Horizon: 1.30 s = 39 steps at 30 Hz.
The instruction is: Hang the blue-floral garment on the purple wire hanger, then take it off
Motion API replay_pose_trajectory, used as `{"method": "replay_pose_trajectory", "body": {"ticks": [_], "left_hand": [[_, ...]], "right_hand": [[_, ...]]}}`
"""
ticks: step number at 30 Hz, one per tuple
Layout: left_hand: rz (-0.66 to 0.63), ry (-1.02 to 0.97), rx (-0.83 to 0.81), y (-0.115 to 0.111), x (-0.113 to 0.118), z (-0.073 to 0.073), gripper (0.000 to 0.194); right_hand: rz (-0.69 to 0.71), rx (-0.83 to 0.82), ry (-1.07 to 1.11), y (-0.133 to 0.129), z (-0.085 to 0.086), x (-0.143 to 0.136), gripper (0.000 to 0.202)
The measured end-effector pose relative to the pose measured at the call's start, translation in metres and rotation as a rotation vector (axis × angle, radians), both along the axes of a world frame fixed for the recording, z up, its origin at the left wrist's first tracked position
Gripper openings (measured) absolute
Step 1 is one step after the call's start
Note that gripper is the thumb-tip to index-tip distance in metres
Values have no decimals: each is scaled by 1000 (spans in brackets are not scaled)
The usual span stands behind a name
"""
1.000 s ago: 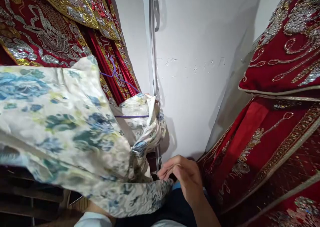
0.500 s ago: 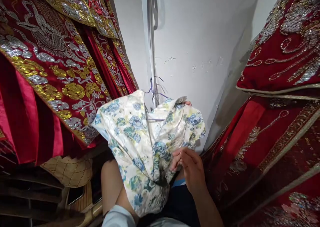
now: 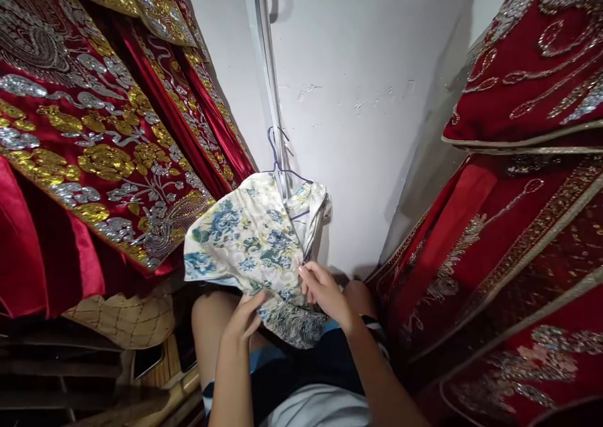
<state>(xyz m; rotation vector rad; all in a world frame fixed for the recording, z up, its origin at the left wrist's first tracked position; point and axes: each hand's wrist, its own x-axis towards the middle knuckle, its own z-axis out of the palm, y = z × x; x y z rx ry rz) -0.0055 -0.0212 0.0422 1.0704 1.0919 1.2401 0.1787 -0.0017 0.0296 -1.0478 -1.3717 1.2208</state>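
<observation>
A cream short-sleeved garment with blue-green floral print (image 3: 249, 238) hangs on a thin purple hanger (image 3: 275, 154) above the person's lap. The left hand (image 3: 242, 314) grips its lower edge, thumb on top; the right hand (image 3: 326, 294) pinches its front opening. Behind stands a slim grey metal pole (image 3: 269, 75); red sequined robes (image 3: 106, 160) flank both sides.

I see the white, blue-flowered garment (image 3: 249, 232) rumpled on its purple hanger (image 3: 276, 162), its lower front between the left hand (image 3: 245, 314) and right hand (image 3: 325, 292), the rest beyond them.
</observation>
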Motion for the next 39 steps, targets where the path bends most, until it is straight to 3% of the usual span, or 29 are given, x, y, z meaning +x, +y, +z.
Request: {"method": "replay_pose_trajectory", "body": {"ticks": [5, 8, 12, 17, 19, 23, 25, 27, 31, 34, 39], "left_hand": [[82, -166, -36, 5, 12, 8, 74], [98, -221, -71, 7, 12, 5, 67], [71, -221, -182, 4, 6, -2, 48], [80, -294, -197, 10, 2, -6, 40], [236, -321, -123, 18, -3, -10, 39], [841, -296, 125, 32, -9, -25, 40], [999, -212, 308, 31, -1, -34, 37], [885, -71, 492, 27, 15, -40, 30], [378, 145, 586, 20, 53, -45, 36], [330, 228, 540, 21, 67, -47, 24], [313, 334, 532, 21, 65, -47, 13]], "right_hand": [[112, -18, -22, 28, -7, -11, 43], [164, -80, 147, 27, -10, -13, 42], [92, -103, 327, 18, -15, -16, 37], [137, -38, 332, 11, -5, -6, 30], [152, 2, 240, 9, 1, 3, 36], [97, 15, 104, 5, 7, 14, 37], [79, 20, 65, 3, 8, 13, 33], [57, 40, 20, 1, 10, 9, 31], [55, 84, -2, 0, 15, 0, 30], [79, 95, 9, 1, 15, -1, 25], [47, 61, 68, 1, 12, -4, 18]]}}
